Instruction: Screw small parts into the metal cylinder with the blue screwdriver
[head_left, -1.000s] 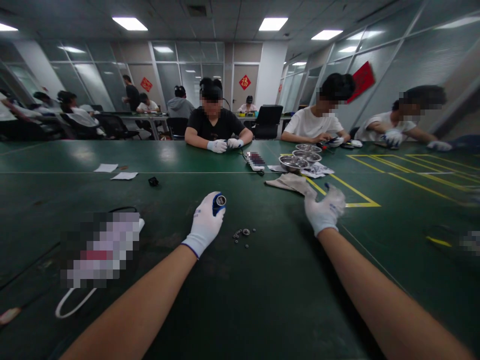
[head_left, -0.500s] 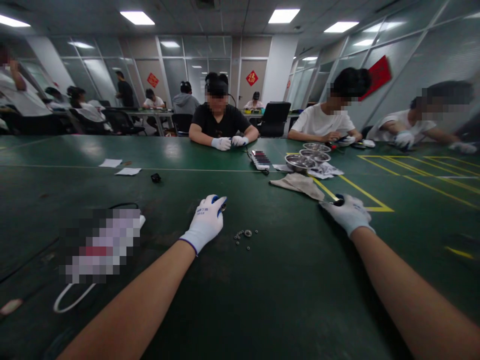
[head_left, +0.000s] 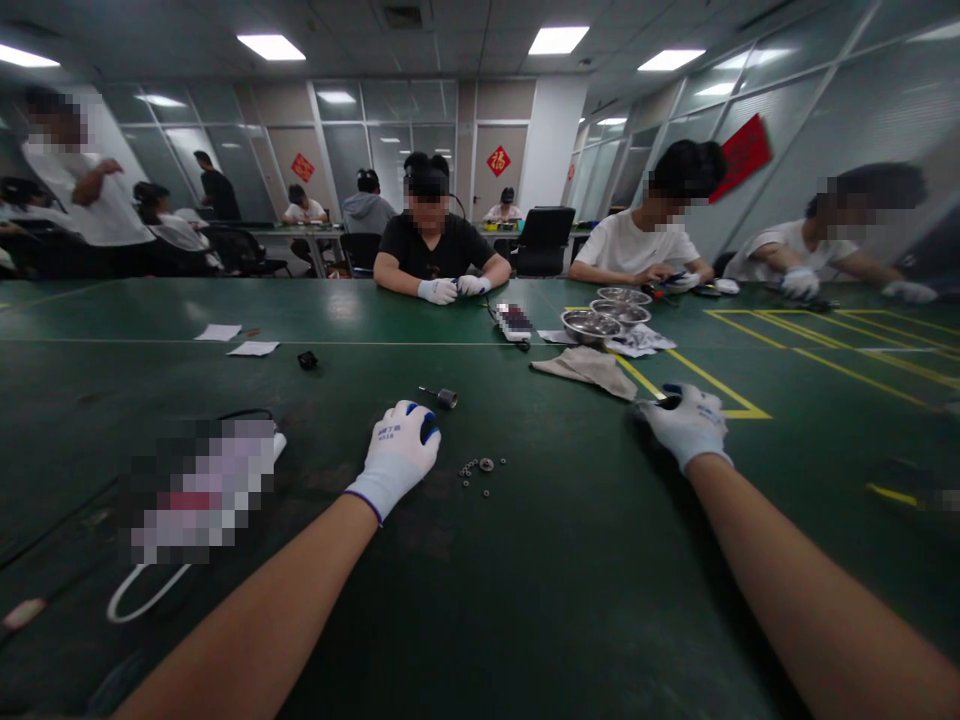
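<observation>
My left hand (head_left: pixel 397 445), in a white glove with a blue palm, rests on the green table (head_left: pixel 525 600) with thumb and fingers apart. Just beyond its fingertips lies a small dark metal cylinder with a thin shaft (head_left: pixel 446 398), apart from the hand. To the right of that hand are several tiny metal rings (head_left: pixel 466 470) and a larger round metal piece (head_left: pixel 486 465). My right hand (head_left: pixel 690 425), gloved alike, is low over the table beside a beige cloth (head_left: pixel 589 370). Its fingers are curved and apart; the dark area under its fingertips is unclear.
Metal bowls (head_left: pixel 592 325) stand beyond the cloth, near crumpled white paper (head_left: pixel 641 340). A blurred-out white device with a loop (head_left: pixel 206 490) lies left. A small black object (head_left: pixel 307 360) and paper slips (head_left: pixel 253 348) lie farther off. Co-workers sit across the table.
My left hand has let go of the metal cylinder, which now lies beyond its fingers. My right hand's fingers appear more spread. The view has shifted slightly.
</observation>
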